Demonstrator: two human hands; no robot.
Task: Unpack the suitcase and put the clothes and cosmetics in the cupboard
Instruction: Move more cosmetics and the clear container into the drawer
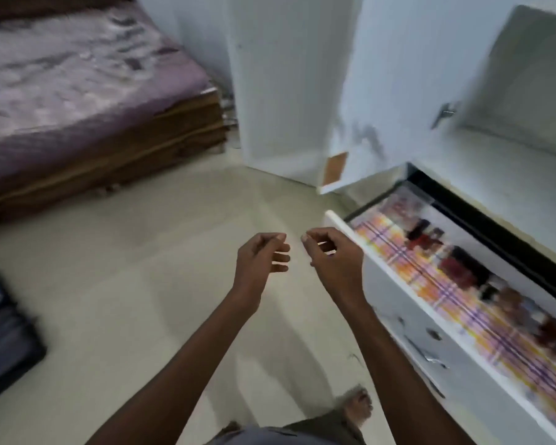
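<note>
The cupboard point(414, 75) fills the upper right of the frame, white, with one door point(289, 85) swung open toward the upper centre. Its drawer point(398, 300) is pulled out along the right edge; a plaid liner covers the drawer floor, and small dark cosmetics point(456, 261) lie in a row on it, blurred. The suitcase point(4, 335) lies on the floor at the lower left edge, dark, only partly in frame.

Both your forearms reach up from the bottom centre, converging over the floor point(142, 268). Your left hand point(260, 255) sits at frame centre, palm turned toward the right, fingers loosely curled; its grip holds nothing. Your right hand point(331, 252) is just beside it, close to the near corner of the drawer front, fingers bent with thumb and forefinger nearly meeting; nothing shows in its grip. The two hands do not touch.

A bed point(77, 91) with a purple cover occupies the upper left.
</note>
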